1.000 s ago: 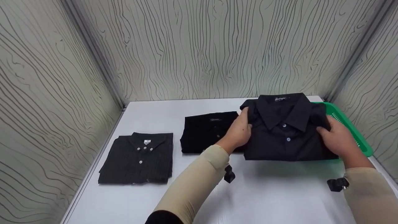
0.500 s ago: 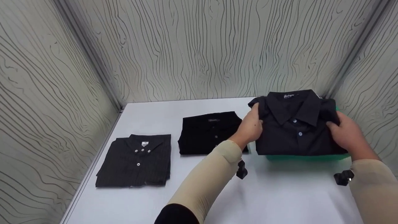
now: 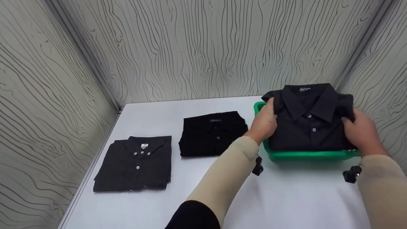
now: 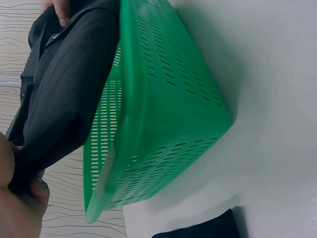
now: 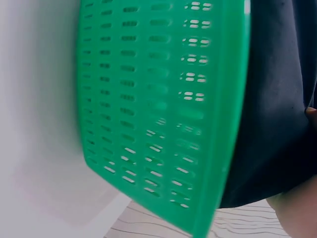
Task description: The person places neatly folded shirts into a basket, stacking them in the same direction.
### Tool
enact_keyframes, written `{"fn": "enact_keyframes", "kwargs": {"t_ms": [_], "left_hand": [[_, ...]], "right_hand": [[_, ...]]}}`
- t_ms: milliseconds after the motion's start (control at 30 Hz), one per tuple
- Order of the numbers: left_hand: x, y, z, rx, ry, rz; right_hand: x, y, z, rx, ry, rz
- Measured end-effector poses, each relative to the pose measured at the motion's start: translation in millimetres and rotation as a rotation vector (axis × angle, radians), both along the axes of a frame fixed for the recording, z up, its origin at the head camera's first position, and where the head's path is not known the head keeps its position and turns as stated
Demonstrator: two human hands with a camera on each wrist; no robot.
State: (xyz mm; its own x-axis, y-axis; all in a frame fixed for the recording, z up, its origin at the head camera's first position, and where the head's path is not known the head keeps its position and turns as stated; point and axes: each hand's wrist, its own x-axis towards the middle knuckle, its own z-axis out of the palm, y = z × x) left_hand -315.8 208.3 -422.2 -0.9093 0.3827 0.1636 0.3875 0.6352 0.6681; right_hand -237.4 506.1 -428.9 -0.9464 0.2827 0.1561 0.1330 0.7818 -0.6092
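A folded dark navy shirt (image 3: 299, 135), collar up and buttons showing, is held between my two hands at the right of the head view. My left hand (image 3: 265, 122) grips its left side, and my right hand (image 3: 362, 132) grips the right side, thumbs on the front. Beneath the shirt stands a green perforated basket (image 3: 305, 156), its front rim showing below the hem. In the left wrist view the shirt (image 4: 74, 84) hangs over the opening of the basket (image 4: 173, 114), at its rim. The right wrist view shows the shirt (image 5: 272, 99) just past the rim.
A black folded shirt (image 3: 211, 136) lies on the white table (image 3: 152, 119), left of the basket. Farther left and nearer lies a dark striped folded shirt (image 3: 135, 168) with white buttons. Wood-patterned panels (image 3: 203, 47) wall the table at the back and sides.
Both hands have carried the navy shirt right and back over the basket. The basket's front and left rim now show around it. The other two shirts stay on the table.
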Motion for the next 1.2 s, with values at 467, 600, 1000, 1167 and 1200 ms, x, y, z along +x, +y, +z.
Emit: {"fn": "enact_keyframes", "kwargs": {"t_ms": [467, 600, 1000, 1167, 1200], "left_hand": [[3.2, 24.5, -31.4, -0.266, 0.112, 0.057], [4.4, 26.7, -40.2, -0.353, 0.17, 0.076], [1.8, 39.1, -47.2, -0.604, 0.253, 0.089], [2.7, 44.1, -46.9, -0.668, 0.233, 0.073], [2.9, 44.7, -47.2, -0.671, 0.231, 0.071]], "right_hand": [[1.1, 7, -23.1, -0.002, -0.015, -0.082], [-0.5, 7, -32.1, 0.004, -0.062, -0.098], [-3.1, 4, -37.2, 0.132, -0.116, -0.061], [-4.3, 7, -38.1, 0.177, -0.167, -0.038], [-4.4, 7, -38.6, 0.182, -0.177, -0.033]]}}
